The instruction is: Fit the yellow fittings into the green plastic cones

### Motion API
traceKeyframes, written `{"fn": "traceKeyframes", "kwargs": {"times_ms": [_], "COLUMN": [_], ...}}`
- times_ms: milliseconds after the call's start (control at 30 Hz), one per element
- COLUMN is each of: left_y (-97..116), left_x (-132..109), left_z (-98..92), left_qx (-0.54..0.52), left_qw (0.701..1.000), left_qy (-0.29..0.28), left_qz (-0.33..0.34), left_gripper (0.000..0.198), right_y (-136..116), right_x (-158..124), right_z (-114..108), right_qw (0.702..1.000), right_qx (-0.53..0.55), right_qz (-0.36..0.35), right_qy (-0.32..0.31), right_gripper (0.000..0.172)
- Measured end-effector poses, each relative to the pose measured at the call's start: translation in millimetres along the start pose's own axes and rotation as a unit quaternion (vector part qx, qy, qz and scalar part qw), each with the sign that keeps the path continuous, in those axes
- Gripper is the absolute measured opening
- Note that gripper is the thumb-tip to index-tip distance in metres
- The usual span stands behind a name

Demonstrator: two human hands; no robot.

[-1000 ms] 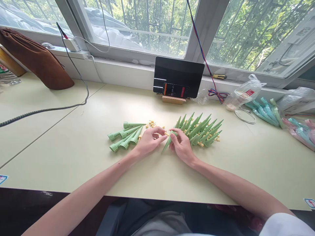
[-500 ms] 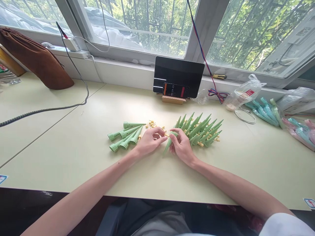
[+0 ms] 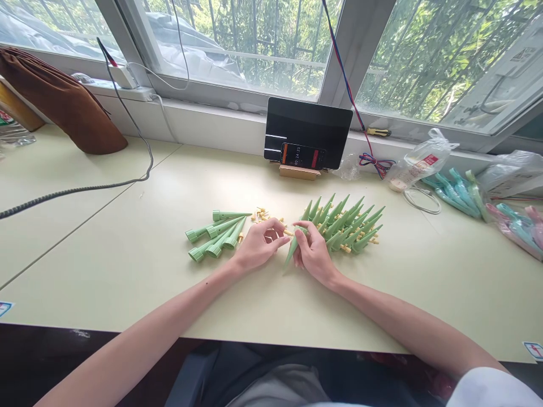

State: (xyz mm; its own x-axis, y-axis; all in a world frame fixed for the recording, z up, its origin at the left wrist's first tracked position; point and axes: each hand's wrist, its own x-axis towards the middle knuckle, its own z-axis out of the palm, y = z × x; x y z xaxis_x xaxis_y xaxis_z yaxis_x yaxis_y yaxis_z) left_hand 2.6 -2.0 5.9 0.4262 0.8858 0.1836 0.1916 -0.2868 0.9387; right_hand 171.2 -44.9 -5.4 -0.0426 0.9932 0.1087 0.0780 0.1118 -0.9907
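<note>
My right hand point(image 3: 313, 249) is closed around a green cone-shaped plastic piece point(image 3: 291, 252), its pointed end slanting down to the left. Between the fingertips of my left hand point(image 3: 263, 242) is a small yellow plastic peg point(image 3: 288, 232), right at the cone's wide end; whether it is seated there I cannot tell. Several green cones point(image 3: 220, 240) without visible pegs lie to the left of my left hand. Just behind that hand is a small heap of loose yellow pegs point(image 3: 262, 214). To the right, many green cones with yellow pegs point(image 3: 348, 223) lie in a dense pile.
A phone point(image 3: 302, 156) showing a timer leans on a dark tablet point(image 3: 309, 127) by the window. A brown drawstring bag point(image 3: 68, 104) and a black cable point(image 3: 85, 189) are at left. Plastic bags point(image 3: 424, 161) and wrapped blue and pink pieces point(image 3: 456, 195) lie at right.
The green cone in my right hand has turned slightly, its tip shifting a little right and down. My left hand stays almost in place with the yellow peg.
</note>
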Motion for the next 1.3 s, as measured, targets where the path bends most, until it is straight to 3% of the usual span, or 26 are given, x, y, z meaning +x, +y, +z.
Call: {"fn": "traceKeyframes", "kwargs": {"times_ms": [667, 933, 1300], "left_y": [0.7, 0.4, -10.4], "left_x": [-4.7, -4.6, -2.0], "left_z": [8.9, 8.4, 6.8], "left_qx": [0.095, 0.115, 0.139], "left_qw": [0.985, 0.979, 0.979], "left_qy": [0.045, 0.025, 0.008], "left_qz": [0.134, 0.168, 0.149], "left_gripper": [0.009, 0.005, 0.035], "right_y": [-8.0, -5.8, 1.9], "right_x": [-1.1, 2.0, 5.7], "right_z": [-1.6, -4.4, -5.5], "right_qw": [0.999, 0.999, 0.997], "right_qx": [0.015, 0.024, 0.062], "right_qz": [0.029, 0.010, 0.009], "right_qy": [-0.031, -0.033, -0.044], "right_gripper": [0.037, 0.037, 0.034]}}
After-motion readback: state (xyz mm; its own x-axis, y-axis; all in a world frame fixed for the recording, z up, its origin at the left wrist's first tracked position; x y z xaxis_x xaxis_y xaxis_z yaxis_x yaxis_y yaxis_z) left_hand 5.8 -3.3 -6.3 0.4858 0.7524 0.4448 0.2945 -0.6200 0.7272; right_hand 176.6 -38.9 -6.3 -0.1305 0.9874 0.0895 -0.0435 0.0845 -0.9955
